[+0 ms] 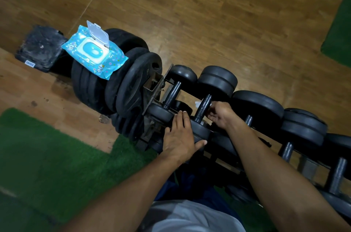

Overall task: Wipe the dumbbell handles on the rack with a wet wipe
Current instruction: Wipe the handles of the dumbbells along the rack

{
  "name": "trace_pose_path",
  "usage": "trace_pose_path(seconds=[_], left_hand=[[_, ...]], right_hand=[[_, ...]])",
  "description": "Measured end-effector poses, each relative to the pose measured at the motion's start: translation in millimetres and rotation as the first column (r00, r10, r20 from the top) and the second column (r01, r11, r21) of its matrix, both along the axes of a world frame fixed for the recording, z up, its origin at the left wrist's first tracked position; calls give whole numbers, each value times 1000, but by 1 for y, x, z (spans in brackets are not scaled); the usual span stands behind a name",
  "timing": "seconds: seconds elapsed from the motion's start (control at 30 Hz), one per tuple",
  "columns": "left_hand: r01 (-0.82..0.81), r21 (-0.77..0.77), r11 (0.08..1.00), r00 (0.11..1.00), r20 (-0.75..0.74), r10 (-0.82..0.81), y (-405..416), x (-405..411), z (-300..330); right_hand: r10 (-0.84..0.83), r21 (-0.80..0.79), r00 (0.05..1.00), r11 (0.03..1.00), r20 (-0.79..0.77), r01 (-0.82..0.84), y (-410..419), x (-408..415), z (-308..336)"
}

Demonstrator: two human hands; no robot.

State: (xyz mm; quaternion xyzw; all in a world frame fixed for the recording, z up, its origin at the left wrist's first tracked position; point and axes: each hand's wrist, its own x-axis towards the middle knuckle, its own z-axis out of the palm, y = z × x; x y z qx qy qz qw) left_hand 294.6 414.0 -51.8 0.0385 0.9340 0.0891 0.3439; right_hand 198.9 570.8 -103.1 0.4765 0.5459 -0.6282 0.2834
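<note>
While my right grip [218, 116] curls round the dumbbell handle [203, 107] with the wet wipe [198, 103] and my left grip [179, 136] lies flat and open on its end weight [201, 133], a hard rub could roll it.

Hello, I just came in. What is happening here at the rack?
A person is cleaning dumbbells on a rack. The right hand is curled around the handle of the second dumbbell, and a bit of white wipe shows beside it. The left hand lies with straight fingers on that dumbbell's near head, steadying it. An open pack of wet wipes sits on stacked weight plates to the left.
</note>
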Motion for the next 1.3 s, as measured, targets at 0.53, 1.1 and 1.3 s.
trace_pose_path(seconds=[0.53,1.1,1.3], left_hand=[[-11,7,1000,1000,-21,12,-1,1,0],[-67,59,996,997,-33,69,-1,3,-7],[-40,53,998,998,-43,42,-2,4,-9]], right_hand=[[837,781,-150,-546,527,-302,-10,-16,48],[935,543,-333,-343,122,-766,-35,-29,29],[998,562,-30,2,-46,-827,12,1,40]])
